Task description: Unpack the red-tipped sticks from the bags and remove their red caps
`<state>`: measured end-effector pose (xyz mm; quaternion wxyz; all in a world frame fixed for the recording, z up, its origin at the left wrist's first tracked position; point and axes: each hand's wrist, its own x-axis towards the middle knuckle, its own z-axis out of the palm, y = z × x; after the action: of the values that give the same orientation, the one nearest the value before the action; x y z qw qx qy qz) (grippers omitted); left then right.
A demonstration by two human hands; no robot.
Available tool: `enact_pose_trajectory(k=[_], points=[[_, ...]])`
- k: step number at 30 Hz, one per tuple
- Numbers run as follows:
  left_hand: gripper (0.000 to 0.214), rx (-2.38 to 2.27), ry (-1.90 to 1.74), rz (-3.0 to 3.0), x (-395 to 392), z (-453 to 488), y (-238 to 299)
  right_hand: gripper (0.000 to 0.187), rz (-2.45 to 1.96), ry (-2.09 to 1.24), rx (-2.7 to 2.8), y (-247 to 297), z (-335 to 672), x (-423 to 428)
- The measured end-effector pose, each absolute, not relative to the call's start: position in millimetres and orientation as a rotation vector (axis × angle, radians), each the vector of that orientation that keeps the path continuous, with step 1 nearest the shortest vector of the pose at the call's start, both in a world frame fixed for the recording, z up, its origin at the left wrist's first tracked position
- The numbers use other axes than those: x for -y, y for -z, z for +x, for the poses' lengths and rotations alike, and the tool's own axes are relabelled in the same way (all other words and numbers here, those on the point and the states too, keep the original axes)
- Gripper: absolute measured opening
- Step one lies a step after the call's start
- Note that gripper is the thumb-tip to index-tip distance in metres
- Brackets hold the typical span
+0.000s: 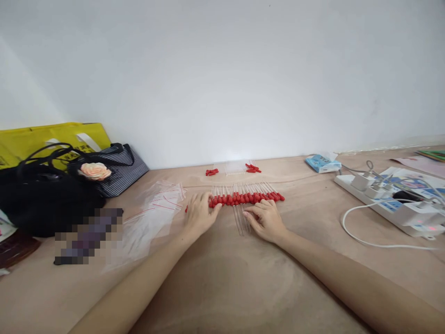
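Fingers of left hand (200,214) lie flat, released, on left end of dropper row (247,197): red bulbs, clear stems, mid-desk (222,283). Right hand (266,221) curls over loose tubes (239,226); can't tell if grip's closed. Glass near invisible. Bags (156,218) lie left.

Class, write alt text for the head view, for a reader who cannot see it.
Two bare hands rest on a table at a row of red-bulbed droppers: the left hand touches its left end, the right hand lies on loose clear tubes. Clear zip bags lie left, a power strip right.
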<state>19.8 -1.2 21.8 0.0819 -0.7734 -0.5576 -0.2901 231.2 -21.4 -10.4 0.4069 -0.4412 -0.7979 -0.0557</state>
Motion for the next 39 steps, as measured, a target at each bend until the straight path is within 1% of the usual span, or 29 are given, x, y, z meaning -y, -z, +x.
enact_pose_trajectory(k=[4,8,12,17,22,23,25,27,29,31,36,39], points=[[0.024,1.707,0.631,-2.252,-21,9,-23,0.022,-1.087,0.195,2.044,10,236,24],[0.024,1.73,0.575,-2.268,-25,7,-17,0.02,-1.086,0.2,2.059,10,241,25],[0.02,1.703,0.647,-2.265,-25,11,-14,0.02,-1.093,0.162,2.072,10,242,24],[0.021,1.722,0.769,-2.204,-25,12,-14,0.017,-1.082,0.143,2.087,10,241,25],[0.017,1.638,0.998,-2.155,-3,2,-17,0.015,-1.057,0.147,2.063,11,242,25],[0.016,1.583,1.042,-2.196,4,-1,-17,0.016,-1.049,0.162,2.044,10,242,25],[0.013,1.444,1.076,-2.333,20,-3,-16,0.025,-1.025,0.219,2.003,9,241,26],[0.01,1.309,1.052,-2.51,32,-3,-14,0.038,-0.99,0.291,2.009,8,239,28],[0.008,1.249,0.996,-2.696,39,0,-10,0.043,-0.949,0.346,2.076,6,237,29],[0.009,1.288,0.932,-2.838,41,5,-7,0.039,-0.917,0.361,2.16,6,235,30],[0.016,1.46,0.84,-2.924,38,16,-6,0.017,-0.922,0.289,2.225,9,232,26],[0.017,1.474,0.833,-2.982,38,17,-8,0.014,-0.921,0.249,2.21,12,233,23]])
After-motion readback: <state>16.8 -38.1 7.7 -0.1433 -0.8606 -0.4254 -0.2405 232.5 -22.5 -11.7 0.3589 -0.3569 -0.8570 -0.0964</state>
